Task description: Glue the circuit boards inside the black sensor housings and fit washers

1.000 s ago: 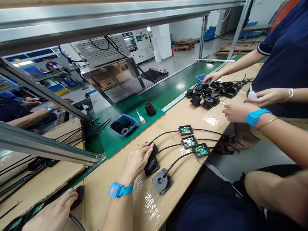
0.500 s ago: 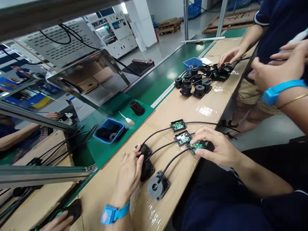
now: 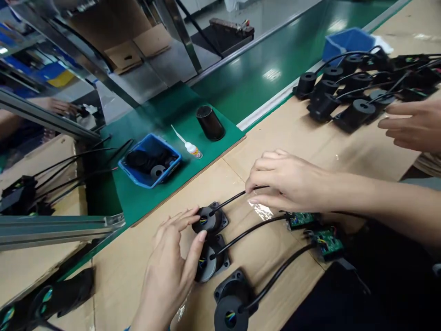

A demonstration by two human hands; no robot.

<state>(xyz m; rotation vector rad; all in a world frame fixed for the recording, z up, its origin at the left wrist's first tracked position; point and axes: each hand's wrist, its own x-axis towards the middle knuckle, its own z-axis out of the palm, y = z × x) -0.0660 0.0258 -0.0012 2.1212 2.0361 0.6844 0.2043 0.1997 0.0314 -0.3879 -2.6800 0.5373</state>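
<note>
Three black cylindrical housings with square flanges stand on the brown work surface, each with a black cable. My left hand has its fingertips and thumb around the left side of the farthest housing. Just nearer is the middle housing, partly behind my thumb. The nearest housing is tilted, showing coloured wires in its opening. My right hand is closed on the farthest housing's black cable. Below my right forearm lie two green circuit boards in black cases; the third board is hidden.
A blue bin with black parts, a small white bottle and a black cup stand on the green mat. Several more housings cluster at the right near another blue bin. Another person's hand is beside them.
My right hand has left the nearest circuit board and moved to the farthest cable. My left hand stays by the housings, which now stand further apart. The view has shifted closer.
</note>
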